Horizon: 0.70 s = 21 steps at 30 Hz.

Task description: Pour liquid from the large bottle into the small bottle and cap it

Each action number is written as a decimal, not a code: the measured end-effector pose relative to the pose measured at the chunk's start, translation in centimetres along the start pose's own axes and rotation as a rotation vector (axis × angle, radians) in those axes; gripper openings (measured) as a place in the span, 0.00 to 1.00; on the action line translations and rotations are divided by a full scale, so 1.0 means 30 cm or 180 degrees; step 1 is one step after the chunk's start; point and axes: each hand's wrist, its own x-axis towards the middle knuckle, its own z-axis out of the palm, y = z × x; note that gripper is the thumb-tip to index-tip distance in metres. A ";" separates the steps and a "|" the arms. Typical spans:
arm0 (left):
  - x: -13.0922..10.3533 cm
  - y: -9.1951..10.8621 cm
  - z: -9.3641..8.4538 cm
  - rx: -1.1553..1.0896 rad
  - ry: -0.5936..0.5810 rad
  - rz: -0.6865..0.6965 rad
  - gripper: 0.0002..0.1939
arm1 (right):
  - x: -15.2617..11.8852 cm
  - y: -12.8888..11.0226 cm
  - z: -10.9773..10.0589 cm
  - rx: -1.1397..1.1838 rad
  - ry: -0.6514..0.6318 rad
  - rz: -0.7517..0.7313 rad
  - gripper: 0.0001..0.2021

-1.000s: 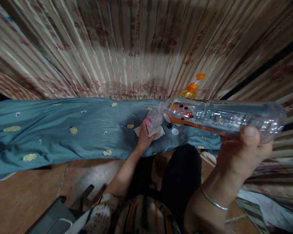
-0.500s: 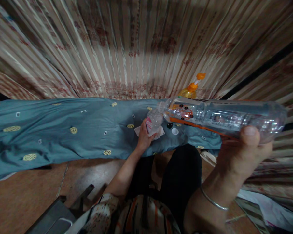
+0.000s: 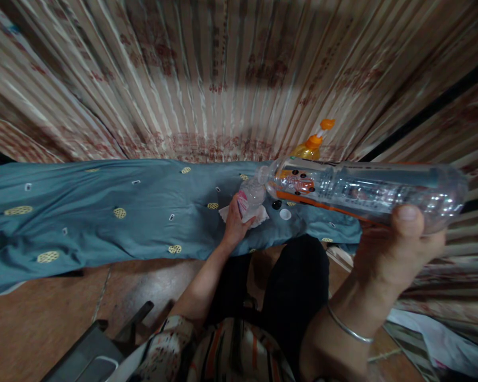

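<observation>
My right hand grips the base end of a large clear plastic bottle with an orange label, tilted nearly level with its neck to the left. My left hand is wrapped round a small clear plastic bottle with a pink label, above a white tissue on the cloth. The two bottles' mouths meet, the large one's neck at the small one's opening. A black cap and a white cap lie on the cloth just right of the small bottle.
Blue cloth with pineapple prints covers the long narrow table. A yellow bottle with an orange pump top stands behind the large bottle. A striped curtain hangs along the back. A grey stool is at lower left.
</observation>
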 end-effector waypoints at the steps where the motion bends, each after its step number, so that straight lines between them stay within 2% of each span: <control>1: 0.000 0.000 -0.001 -0.0004 -0.0008 -0.0003 0.51 | 0.000 0.000 -0.001 -0.0013 0.0011 0.0003 0.20; 21: -0.002 -0.011 0.008 0.0042 0.0027 0.0043 0.52 | -0.006 0.003 -0.013 -0.0122 0.0085 -0.0065 0.24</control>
